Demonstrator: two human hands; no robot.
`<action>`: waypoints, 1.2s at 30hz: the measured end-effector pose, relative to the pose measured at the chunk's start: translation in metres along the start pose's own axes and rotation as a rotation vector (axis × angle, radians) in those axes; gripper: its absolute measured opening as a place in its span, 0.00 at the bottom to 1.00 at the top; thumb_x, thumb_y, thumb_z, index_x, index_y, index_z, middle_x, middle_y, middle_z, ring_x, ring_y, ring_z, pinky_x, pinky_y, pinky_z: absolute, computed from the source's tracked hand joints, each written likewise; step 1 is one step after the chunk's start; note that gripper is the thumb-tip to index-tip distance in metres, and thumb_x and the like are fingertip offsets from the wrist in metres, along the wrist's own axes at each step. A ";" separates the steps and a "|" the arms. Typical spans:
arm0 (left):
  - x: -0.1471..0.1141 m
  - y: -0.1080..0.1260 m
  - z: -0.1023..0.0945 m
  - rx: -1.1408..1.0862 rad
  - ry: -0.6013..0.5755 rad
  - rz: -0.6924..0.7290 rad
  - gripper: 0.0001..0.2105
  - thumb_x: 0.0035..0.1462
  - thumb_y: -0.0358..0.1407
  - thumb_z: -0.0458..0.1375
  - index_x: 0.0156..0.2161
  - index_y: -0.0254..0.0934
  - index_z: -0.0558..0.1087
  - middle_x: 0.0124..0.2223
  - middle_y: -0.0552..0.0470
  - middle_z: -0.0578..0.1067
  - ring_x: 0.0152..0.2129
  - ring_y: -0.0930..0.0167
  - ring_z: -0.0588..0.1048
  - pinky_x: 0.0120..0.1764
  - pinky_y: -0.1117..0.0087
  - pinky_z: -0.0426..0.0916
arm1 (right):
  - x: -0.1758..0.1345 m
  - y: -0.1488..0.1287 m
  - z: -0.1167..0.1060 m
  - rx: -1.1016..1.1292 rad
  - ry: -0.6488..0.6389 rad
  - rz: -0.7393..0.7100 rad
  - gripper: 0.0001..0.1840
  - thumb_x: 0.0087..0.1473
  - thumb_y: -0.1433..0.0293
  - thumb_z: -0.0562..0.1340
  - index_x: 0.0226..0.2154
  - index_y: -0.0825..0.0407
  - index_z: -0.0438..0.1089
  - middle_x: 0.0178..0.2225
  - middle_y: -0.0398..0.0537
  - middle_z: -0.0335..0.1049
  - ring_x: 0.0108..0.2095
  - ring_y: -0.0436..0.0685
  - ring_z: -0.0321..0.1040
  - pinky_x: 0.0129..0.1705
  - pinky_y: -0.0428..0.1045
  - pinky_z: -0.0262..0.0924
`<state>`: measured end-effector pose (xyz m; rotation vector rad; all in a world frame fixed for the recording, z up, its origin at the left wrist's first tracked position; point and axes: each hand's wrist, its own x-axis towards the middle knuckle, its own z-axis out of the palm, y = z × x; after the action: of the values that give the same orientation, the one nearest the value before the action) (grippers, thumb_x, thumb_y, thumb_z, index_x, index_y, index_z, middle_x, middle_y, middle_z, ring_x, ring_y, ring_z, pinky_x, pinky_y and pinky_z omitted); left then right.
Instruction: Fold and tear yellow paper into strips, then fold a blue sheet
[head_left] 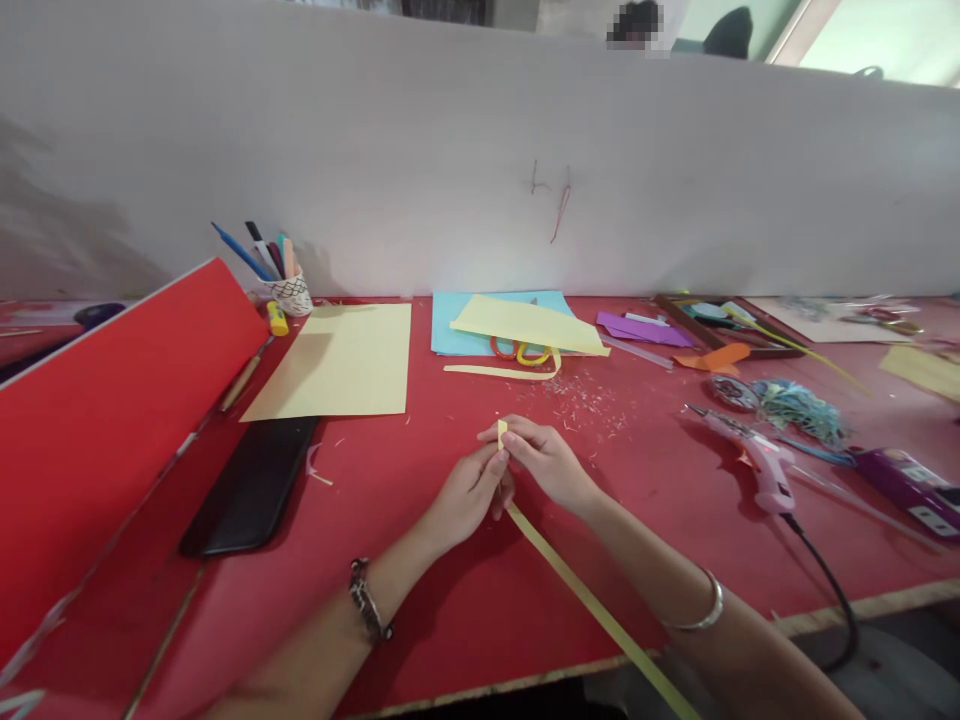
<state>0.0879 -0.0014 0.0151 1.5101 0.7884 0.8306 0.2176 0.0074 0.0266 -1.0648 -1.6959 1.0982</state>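
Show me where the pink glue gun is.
In the head view, the pink glue gun lies on the red table, to the right of the person's right hand and beside the tangled blue-green strands.

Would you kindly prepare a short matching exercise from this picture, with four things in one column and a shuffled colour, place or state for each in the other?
Things:
1. Paper strip
2. Glue gun
3. Pen cup
4. Scissors

Descriptions:
A. White with a dark pattern
B. Held by the left hand and the right hand
C. Partly under a yellow sheet
D. Pink, with a dark cord

Pairs: 1-B, 2-D, 3-A, 4-C
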 end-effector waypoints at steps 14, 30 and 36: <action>0.000 0.001 -0.003 -0.008 -0.057 -0.023 0.20 0.53 0.50 0.39 0.22 0.37 0.57 0.16 0.59 0.62 0.11 0.79 0.61 0.19 0.75 0.58 | -0.002 0.000 0.001 -0.031 0.007 -0.046 0.18 0.52 0.60 0.50 0.32 0.51 0.72 0.28 0.44 0.62 0.31 0.49 0.62 0.37 0.46 0.55; -0.002 0.002 0.000 -0.100 -0.055 -0.020 0.19 0.52 0.52 0.40 0.23 0.38 0.53 0.18 0.62 0.53 0.14 0.79 0.52 0.15 0.77 0.52 | 0.000 0.003 -0.001 -0.055 0.011 -0.086 0.18 0.51 0.59 0.52 0.32 0.50 0.72 0.26 0.45 0.62 0.30 0.49 0.62 0.35 0.46 0.57; -0.003 0.001 0.000 -0.092 -0.045 -0.032 0.19 0.53 0.51 0.38 0.22 0.39 0.52 0.17 0.61 0.54 0.13 0.79 0.53 0.16 0.77 0.55 | 0.000 0.003 0.000 -0.023 0.002 -0.072 0.19 0.52 0.58 0.50 0.33 0.51 0.72 0.26 0.44 0.62 0.27 0.48 0.62 0.33 0.46 0.58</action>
<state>0.0864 -0.0036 0.0160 1.4262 0.7296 0.7969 0.2184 0.0082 0.0233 -1.0106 -1.7361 1.0338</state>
